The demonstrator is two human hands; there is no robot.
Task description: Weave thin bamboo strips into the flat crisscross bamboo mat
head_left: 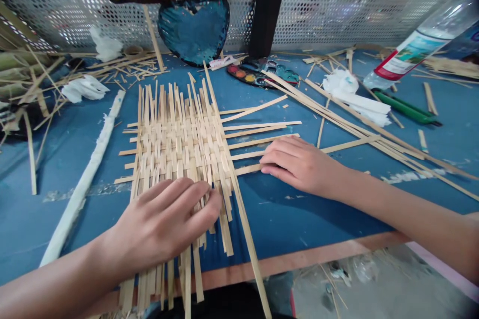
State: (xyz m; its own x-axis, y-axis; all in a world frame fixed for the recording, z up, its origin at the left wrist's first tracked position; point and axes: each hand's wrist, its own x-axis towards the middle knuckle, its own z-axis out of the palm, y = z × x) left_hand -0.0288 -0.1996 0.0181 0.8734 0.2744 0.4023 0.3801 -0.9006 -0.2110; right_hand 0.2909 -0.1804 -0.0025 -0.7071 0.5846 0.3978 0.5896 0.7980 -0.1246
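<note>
On the blue tabletop (pixel 284 224), the woven bamboo mat (pixel 175 142) is partly covered by the half-curled left hand (pixel 168 214), any grip hidden; a weft strip (pixel 247 169) is pinched by the nearly closed right hand (pixel 305 164). If tugged hard, the weave could be skewed.

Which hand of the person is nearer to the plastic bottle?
Right. The right hand is left of the plastic bottle and closer to the camera, fingers on a strip. The left hand is farther left, over the woven mat.
</note>
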